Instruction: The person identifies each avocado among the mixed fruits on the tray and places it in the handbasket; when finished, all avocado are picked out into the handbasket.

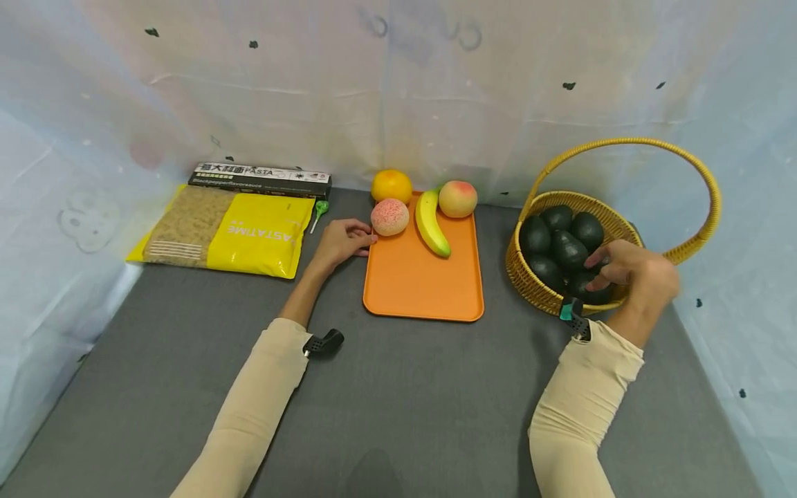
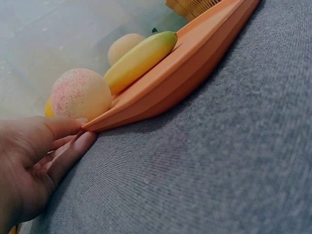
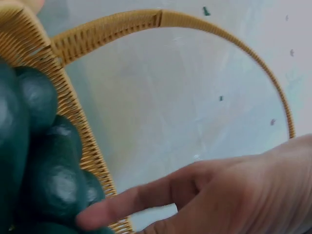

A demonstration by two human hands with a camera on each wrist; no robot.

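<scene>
An orange tray (image 1: 423, 290) holds a banana (image 1: 429, 225), a peach (image 1: 457, 199) and a pink-speckled peach (image 1: 389, 217); an orange (image 1: 391, 185) is at its far left corner. My left hand (image 1: 342, 242) pinches the tray's left edge, thumb on top and fingers beneath, as the left wrist view shows. On the right stands a wicker basket (image 1: 519, 277) of several dark green avocados (image 1: 568, 250). My right hand (image 1: 638, 270) reaches in over its right side, with thumb and index finger apart above the avocados. In the right wrist view, its index fingertip meets an avocado (image 3: 56, 185).
The basket's tall handle (image 1: 635, 142) arches over and behind the right hand. At the left lie a yellow pasta bag (image 1: 261, 232), a black pasta box (image 1: 261, 181) and a small green-headed stick (image 1: 321, 207). A pale sheet (image 1: 349, 104) hangs behind the grey table (image 1: 405, 401).
</scene>
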